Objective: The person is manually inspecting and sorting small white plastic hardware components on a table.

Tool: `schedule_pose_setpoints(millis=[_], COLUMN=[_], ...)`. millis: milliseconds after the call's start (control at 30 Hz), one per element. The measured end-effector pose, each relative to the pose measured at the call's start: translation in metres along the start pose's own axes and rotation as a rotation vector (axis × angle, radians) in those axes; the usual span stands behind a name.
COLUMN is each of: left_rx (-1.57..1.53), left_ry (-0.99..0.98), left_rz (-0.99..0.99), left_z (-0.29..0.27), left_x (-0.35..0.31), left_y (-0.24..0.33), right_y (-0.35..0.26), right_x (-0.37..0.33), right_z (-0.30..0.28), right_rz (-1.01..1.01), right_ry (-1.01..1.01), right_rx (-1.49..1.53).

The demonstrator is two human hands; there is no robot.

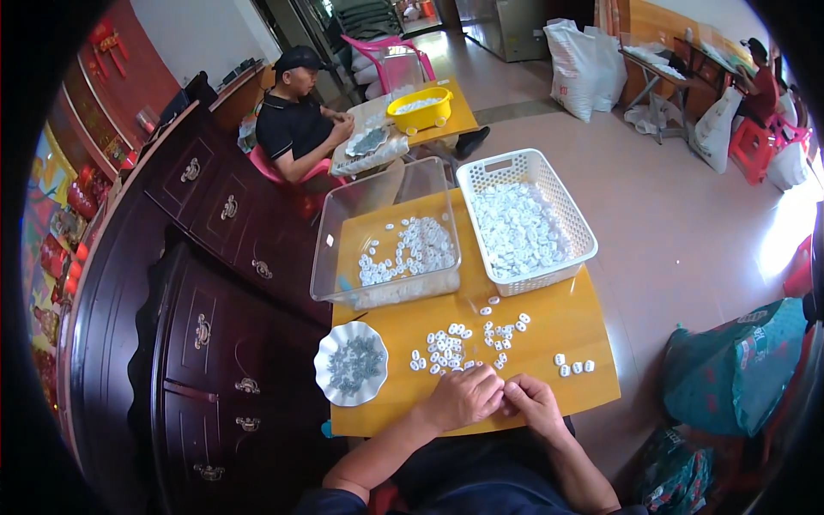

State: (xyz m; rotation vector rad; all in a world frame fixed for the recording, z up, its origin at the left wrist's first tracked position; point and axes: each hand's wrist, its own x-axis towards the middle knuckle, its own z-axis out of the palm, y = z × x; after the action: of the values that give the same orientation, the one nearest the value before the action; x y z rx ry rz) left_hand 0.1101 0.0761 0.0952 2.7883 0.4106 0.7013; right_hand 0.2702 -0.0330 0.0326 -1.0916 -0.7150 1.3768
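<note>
Near the front edge of the yellow table, my left hand and my right hand meet with fingertips pinched together. Whatever they hold is too small and too covered to make out. Just beyond them lies a loose group of small white oval plastic pieces with dark holes. A few more white pieces sit apart at the right. Left of my hands, a white scalloped plate holds a heap of tiny dark grey parts.
A clear plastic bin and a white perforated basket, both with white pieces, stand at the table's far side. Dark wooden drawers flank the left. Green bags are on the right. A co-worker sits beyond near a yellow tub.
</note>
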Motion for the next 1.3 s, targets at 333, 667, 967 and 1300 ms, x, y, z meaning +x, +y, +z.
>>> schedule_pose_setpoints(millis=[333,667,967,1300], left_rx=[-0.132,-0.235,-0.364,-0.359], left_ry=[0.133,0.096,0.040,0.018], left_rz=[-0.155,-0.328,-0.446,-0.401], left_z=[0.005,0.019,0.033,0.045], left_x=[-0.015,-0.027,-0.044,-0.059], left_y=[0.023,0.018,0.011,0.013], right_y=[0.004,0.004,-0.018,-0.011], right_x=[-0.007,-0.010,0.013,0.053], right_z=[-0.001,0.003,0.003,-0.003], right_rz=[0.097,-0.062,-0.288,-0.429], right_ry=[-0.060,0.057,0.272,0.309], right_rx=[0.108,-0.244,-0.796,-1.155])
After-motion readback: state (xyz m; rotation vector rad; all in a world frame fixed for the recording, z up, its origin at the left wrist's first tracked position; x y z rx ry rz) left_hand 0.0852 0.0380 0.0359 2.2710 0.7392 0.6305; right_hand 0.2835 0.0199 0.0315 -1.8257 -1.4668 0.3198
